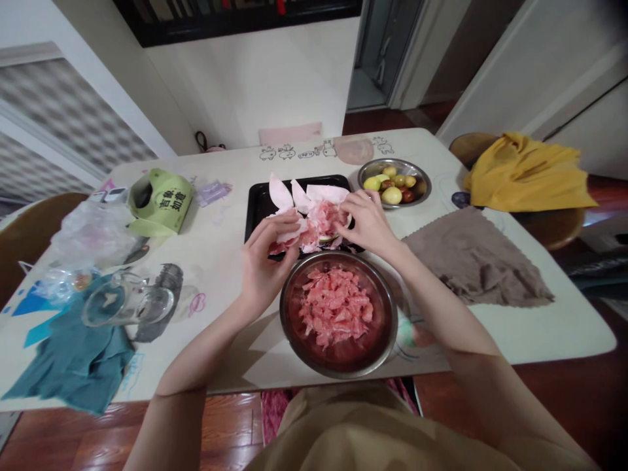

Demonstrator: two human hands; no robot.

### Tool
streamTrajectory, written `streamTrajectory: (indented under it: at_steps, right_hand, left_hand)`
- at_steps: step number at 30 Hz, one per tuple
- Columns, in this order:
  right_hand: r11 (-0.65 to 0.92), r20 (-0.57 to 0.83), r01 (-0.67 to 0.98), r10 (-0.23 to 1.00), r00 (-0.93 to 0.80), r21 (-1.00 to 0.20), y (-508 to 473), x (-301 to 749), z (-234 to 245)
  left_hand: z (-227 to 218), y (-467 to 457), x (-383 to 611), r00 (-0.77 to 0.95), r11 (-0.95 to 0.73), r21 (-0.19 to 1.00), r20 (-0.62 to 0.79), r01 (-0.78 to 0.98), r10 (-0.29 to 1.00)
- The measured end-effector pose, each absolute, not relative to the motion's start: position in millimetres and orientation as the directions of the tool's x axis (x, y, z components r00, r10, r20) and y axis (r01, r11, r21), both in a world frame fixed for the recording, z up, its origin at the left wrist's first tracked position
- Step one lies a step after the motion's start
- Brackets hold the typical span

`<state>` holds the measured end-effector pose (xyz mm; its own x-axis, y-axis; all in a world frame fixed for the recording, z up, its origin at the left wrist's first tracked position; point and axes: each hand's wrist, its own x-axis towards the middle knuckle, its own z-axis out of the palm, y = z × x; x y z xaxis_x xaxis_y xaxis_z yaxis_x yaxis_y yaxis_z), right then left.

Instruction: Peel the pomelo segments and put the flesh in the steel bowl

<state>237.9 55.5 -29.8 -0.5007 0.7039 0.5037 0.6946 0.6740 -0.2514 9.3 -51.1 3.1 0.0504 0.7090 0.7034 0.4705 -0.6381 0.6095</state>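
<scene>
My left hand (265, 252) is closed around a pink pomelo segment (283, 243) with pale membrane on it, above the left part of a black tray (254, 208). My right hand (367, 221) has its thumb and fingers apart, bent at the right edge of a heap of pink pomelo membrane scraps (328, 217) on the tray. White pieces of pomelo peel (280, 194) stand up at the tray's back. Close to my body, just in front of the tray, a steel bowl (289, 327) holds many loose chunks of pink pomelo flesh (337, 306).
A steel bowl of small fruit (426, 190) stands behind my right hand. Rightward lie a brown cloth (485, 261) and a yellow cloth (530, 173) over a chair. Leftward are a glass jug (115, 301), a teal cloth (78, 356), a plastic bag (93, 232) and a green box (164, 206).
</scene>
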Motion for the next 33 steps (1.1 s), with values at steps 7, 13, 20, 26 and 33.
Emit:
streamTrajectory:
  at_steps: [7,13,20,26,33]
  right_hand:
    - [0.692,0.338,0.722,0.677,-0.654,0.011,47,248,-24]
    - [0.661,0.38,0.748,0.709,-0.594,-0.063,52,251,-22]
    - [0.684,0.291,0.729,0.704,-0.648,-0.032,50,251,-24]
    - [0.674,0.341,0.732,0.715,-0.611,-0.102,54,256,-25]
    - [0.661,0.419,0.526,0.748,-0.515,-0.535,52,257,-14]
  left_hand:
    - [2,-51,9,0.056,-0.629,0.603,0.699,0.491,0.713]
    - [0,-50,11,0.048,-0.625,0.613,0.695,0.483,0.718]
    - [0,-51,11,0.054,-0.627,0.62,0.69,0.472,0.722]
    - [0,-52,12,0.051,-0.624,0.613,0.693,0.484,0.719]
    - [-1,-51,12,0.033,-0.61,0.627,0.683,0.485,0.729]
